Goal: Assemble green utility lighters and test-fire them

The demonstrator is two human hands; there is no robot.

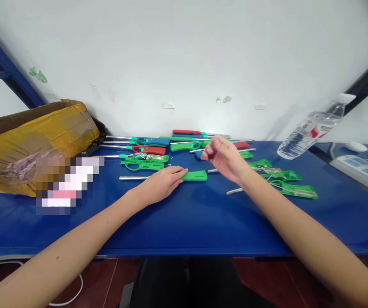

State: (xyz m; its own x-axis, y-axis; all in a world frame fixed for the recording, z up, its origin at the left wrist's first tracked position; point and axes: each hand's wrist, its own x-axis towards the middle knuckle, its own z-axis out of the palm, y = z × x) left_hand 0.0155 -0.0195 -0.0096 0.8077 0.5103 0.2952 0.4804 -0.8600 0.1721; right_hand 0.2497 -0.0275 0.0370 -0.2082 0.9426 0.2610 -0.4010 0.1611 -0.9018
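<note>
With 12 o'clock toward the wall [197, 72], the green lighter [195, 176] lies at the centre of the clock on the tabletop [177, 222], its metal tube toward 9. The fingers of the left hand [163, 184] are closed over its handle, seemingly to brace it against the tabletop. The right hand [221, 156], at 1 o'clock, has its fingers pinched narrow on a small dark red tool [212, 155], perhaps a screwdriver; its thin shaft appears to point down toward the handle's end, and whether it touches cannot be told. Loose metal bits [170, 164] lie at 11, near enough, it seems, to stay within reach. The open shells [295, 188] at 3 o'clock probably lie face up so their insides stay put: each works as a shallow tray, with metal parts in it. Another open shell [145, 164] lies at 10, beside a red lighter [148, 150] and a blue lighter [152, 141], tubes toward 9. At 2 o'clock a capped bottle [312, 128] holds clear liquid; at 10, farther out, is a taped box [43, 145], contents hidden.
</note>
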